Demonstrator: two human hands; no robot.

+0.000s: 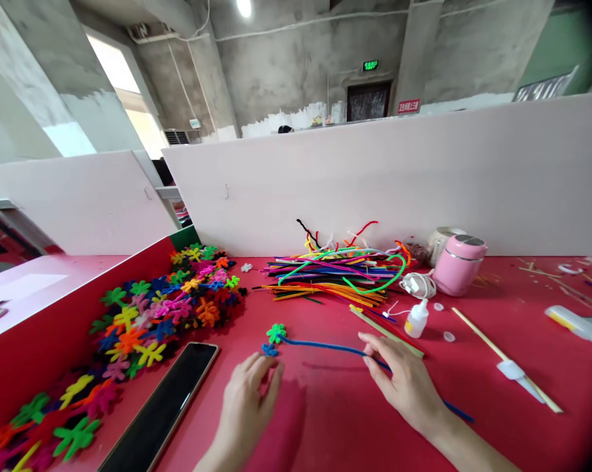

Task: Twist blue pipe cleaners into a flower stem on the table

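Note:
A blue pipe cleaner (320, 344) runs nearly level above the red tabletop, and the thumb and fingers of my right hand (404, 377) are closed around it. A blue length (457, 411) shows past my right wrist; the hand hides whether it is the same piece. At the left end of the pipe cleaner is a green pipe-cleaner flower (276, 333), with a small blue flower (269, 350) just below. My left hand (251, 396) is just below the blue flower, its fingers loosely bent and the thumb apart, with nothing visible in them.
Many colourful pipe-cleaner flowers (177, 308) are heaped at left beside a phone (162, 406). Bundled pipe cleaners (330, 275) lie at the back. To the right are a glue bottle (416, 319), a pink jar (459, 265), a white cable (417, 285) and a wooden stick (482, 337).

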